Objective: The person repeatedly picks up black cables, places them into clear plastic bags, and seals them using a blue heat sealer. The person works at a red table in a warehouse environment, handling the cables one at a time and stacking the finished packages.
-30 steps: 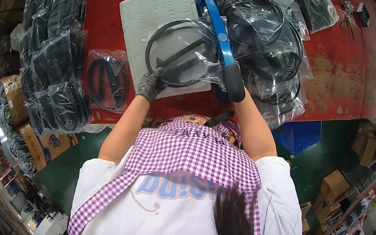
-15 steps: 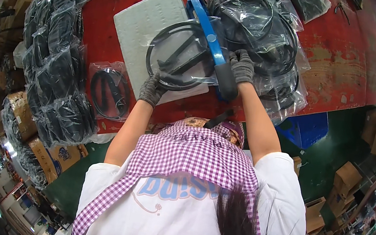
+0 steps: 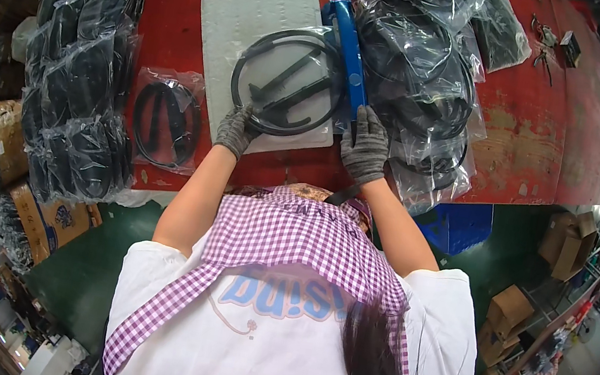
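Note:
A clear plastic bag (image 3: 309, 120) holding a coiled black cable and dark, straight pieces lies over a white foam board (image 3: 223, 26). My left hand (image 3: 236, 131), in a grey glove, pinches the bag's lower left edge. Along the bag's right side stands a blue hand-lever bag sealer (image 3: 353, 58), its lever lowered and the bag's right edge against it. My gloved right hand (image 3: 365, 147) is closed over the near end of that lever, covering the handle.
Bagged black coils are stacked in rows (image 3: 82, 74) on the left; one more bagged coil (image 3: 164, 121) lies nearer. A heap of bagged cables (image 3: 425, 90) crowds the sealer's right. Pliers (image 3: 544, 61) lie far right on the red table (image 3: 513, 154). A blue bin (image 3: 458, 228) stands below.
The sealer's lever, tilted before, is now down in line with its base. My right hand has moved from beside the handle onto it. My left hand still holds the bag.

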The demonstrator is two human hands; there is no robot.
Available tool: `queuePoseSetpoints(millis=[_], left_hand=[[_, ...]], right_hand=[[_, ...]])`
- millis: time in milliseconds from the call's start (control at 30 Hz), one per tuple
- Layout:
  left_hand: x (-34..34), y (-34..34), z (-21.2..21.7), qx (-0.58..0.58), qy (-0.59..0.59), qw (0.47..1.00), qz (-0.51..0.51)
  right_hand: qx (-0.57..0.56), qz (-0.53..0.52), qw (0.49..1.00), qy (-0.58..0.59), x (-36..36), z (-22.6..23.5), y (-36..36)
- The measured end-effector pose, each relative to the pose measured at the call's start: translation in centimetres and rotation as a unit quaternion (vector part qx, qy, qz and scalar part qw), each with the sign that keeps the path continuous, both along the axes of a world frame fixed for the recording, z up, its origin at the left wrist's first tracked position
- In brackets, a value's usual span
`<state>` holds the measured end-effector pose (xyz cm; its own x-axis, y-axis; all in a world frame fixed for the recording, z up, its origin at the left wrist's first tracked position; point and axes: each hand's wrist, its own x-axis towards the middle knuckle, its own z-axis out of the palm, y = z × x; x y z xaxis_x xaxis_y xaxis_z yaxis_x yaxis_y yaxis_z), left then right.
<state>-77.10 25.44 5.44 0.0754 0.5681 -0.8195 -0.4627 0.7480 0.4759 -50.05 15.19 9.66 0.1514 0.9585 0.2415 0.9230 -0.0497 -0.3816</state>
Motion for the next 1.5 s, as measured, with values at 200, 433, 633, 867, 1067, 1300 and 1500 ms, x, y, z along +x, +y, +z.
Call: queuePoseSetpoints(millis=[200, 433, 633, 867, 1067, 1300, 1500], left_hand=[[0.1, 0.1, 0.0, -0.004, -0.019, 1.000, 0.015], [1.1, -3.8, -3.9, 0.112, 0.380, 0.913, -0.100], [2.7, -6.9, 3.9, -0.108, 0.005, 0.993, -0.039], [6.9, -6.1, -0.8, -0.140, -0.171, 0.975, 0.029], [8.7, -5.2, -0.3, -0.179, -0.173, 0.965, 0.081], [9.4, -5.1, -1.1, -0.203, -0.188, 0.952, 0.130], [9.9, -4.7, -2.3, -0.215, -0.176, 0.951, 0.136]], right_hand=[[0.015, 0.005, 0.999, 0.045, 0.0, -0.1, -0.2], [0.042, 0.013, 0.999, 0.024, -0.4, -0.6, -0.1], [0.021, 0.004, 0.999, 0.047, -0.3, -1.3, -0.5], [0.020, 0.013, 0.999, 0.028, -0.4, -0.7, -0.1], [0.006, 0.006, 0.999, 0.032, -0.1, -0.3, -0.1], [0.004, -0.009, 0.999, 0.041, -0.4, -0.4, -0.5], [-0.011, -0.012, 0.998, 0.057, -0.4, 0.0, -0.4]])
